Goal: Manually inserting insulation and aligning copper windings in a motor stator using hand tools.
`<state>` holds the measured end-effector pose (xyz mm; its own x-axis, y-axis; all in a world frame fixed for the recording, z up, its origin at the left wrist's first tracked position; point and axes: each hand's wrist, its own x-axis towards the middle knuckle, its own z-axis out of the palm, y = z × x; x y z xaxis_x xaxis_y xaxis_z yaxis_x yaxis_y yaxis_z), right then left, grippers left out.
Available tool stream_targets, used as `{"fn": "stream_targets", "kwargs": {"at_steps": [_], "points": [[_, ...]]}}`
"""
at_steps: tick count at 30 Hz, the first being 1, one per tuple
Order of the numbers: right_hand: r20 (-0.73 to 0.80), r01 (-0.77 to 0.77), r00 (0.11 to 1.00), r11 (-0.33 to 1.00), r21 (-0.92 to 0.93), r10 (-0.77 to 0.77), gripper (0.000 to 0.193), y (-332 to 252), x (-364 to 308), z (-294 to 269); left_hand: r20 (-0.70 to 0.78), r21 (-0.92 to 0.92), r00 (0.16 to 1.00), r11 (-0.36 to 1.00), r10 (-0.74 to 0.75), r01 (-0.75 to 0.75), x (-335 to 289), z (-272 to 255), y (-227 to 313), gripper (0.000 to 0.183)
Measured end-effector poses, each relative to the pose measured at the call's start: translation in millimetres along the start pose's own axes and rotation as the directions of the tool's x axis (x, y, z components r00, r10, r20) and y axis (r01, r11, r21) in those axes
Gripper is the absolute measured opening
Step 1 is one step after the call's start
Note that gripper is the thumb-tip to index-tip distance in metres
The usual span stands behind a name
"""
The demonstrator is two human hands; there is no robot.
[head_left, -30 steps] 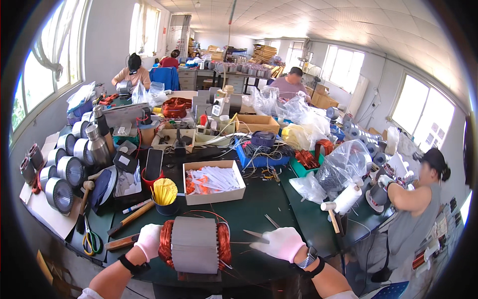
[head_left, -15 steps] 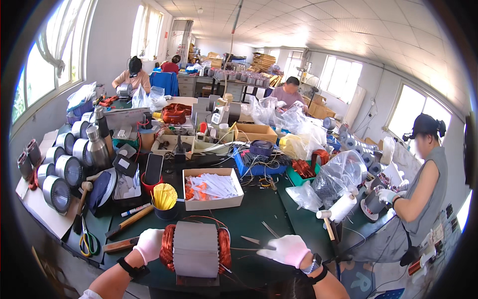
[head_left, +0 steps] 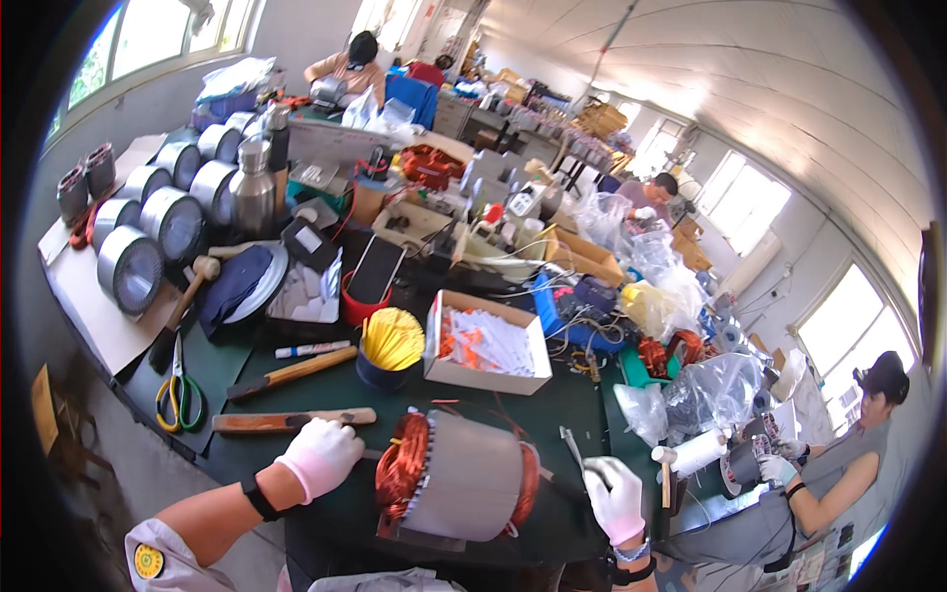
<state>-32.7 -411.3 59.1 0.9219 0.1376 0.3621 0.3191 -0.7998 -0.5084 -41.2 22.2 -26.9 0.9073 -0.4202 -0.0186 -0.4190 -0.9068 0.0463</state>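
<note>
A motor stator (head_left: 462, 476) with a grey core lies on its side before me, copper windings (head_left: 403, 464) bulging from its left end and more from its right. At its left, my gloved left hand (head_left: 324, 459) is closed; a short dark piece shows between the fingers and the windings, its kind unclear. To the right of the stator, my gloved right hand (head_left: 616, 498) is closed around slim metal tweezers (head_left: 571, 447), tips pointing away from me. A wooden bar-like handle (head_left: 294, 420) lies just beyond my left hand.
Beyond the stator stand a white box of paper strips (head_left: 434, 367) and a pot of yellow strips (head_left: 393, 340). Scissors (head_left: 180, 397), a hammer (head_left: 292, 373) and a mallet (head_left: 187, 296) lie left. A co-worker (head_left: 838, 464) works at the right.
The view has turned and tilted. My left hand has left the left windings and closed beside them. My right hand, earlier empty-looking near a thin wire, has taken up the tweezers from the table.
</note>
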Motion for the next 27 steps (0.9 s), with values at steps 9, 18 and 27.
{"fn": "stream_targets", "kwargs": {"at_steps": [9, 18, 27], "points": [[-0.026, 0.097, 0.995, 0.981, 0.17, -0.094, 0.017, -90.9, 43.6, 52.4, -0.351, -0.598, 0.903, 0.801, -0.248, -0.012, -23.5, -6.8, -36.7, 0.014], [-0.048, 0.061, 0.997, 0.997, 0.056, -0.058, 0.024, -82.8, 38.7, 76.3, -0.257, -0.603, 0.962, 0.794, -0.095, -0.083, -5.9, -14.7, -37.6, 0.017], [-0.018, 0.336, 0.942, 0.942, 0.0, -0.336, 0.021, -53.3, 37.8, 71.0, -0.04, -0.672, 0.995, 0.734, 0.093, -0.096, 27.8, -36.9, -44.5, 0.026]]}}
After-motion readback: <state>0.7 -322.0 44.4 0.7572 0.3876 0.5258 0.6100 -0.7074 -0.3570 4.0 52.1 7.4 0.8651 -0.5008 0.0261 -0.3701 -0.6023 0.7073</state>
